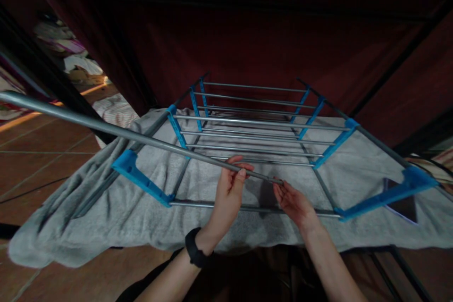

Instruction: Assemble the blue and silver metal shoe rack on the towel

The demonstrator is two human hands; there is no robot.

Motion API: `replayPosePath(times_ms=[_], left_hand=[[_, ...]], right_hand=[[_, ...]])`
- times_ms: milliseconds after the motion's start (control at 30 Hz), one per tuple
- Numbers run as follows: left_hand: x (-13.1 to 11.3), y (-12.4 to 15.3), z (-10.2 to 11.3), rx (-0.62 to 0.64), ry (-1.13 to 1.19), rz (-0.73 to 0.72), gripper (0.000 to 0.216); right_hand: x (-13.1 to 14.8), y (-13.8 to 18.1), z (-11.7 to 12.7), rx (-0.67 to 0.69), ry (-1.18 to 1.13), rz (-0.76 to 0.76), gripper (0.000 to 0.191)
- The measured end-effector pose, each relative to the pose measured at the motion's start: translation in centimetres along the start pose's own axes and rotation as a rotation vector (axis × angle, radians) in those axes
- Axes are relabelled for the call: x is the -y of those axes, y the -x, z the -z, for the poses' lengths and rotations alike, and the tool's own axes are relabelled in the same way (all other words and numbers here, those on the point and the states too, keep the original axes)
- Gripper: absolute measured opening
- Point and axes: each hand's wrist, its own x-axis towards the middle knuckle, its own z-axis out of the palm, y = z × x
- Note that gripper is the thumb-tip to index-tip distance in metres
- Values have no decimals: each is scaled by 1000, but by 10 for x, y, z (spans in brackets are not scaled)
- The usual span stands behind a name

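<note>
A long grey metal tube [141, 139] slants from the upper left down toward the middle of the view. My left hand [231, 184] is closed around it near its lower right end, thumb on top. At that very end the fingertips of my right hand [292, 200] pinch the tip. Behind and below both hands lies a rack frame of metal tubes [247, 121] joined by blue plastic brackets [141, 177]. Another blue bracket [385, 198] sits at the right front. The front cross tube [198, 204] runs just beyond my wrists.
A grey towel-like cloth [99, 231] covers the surface under the rack. Dark red panels [230, 47] rise behind it. A dark flat object [403, 203] lies at the right. Tiled floor [42, 170] and piled fabrics [81, 63] show at the left.
</note>
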Motion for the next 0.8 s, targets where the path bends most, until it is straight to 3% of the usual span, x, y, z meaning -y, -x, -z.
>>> replayPosePath(times_ms=[167,333,600,800], left_hand=[[15,12,-11,116,-66,-3,35],[10,10,-6,153,-150,-119,40],[-9,-22,34,-27,-379,-343,44],[-10,-32,49,-51,-616,-407,39]], right_hand=[[-12,8,-11,102,35,-44,9],[-15,17,-15,222,226,-107,16],[1,11,-5,-13,222,66,14],[14,9,0,-54,188,75,16]])
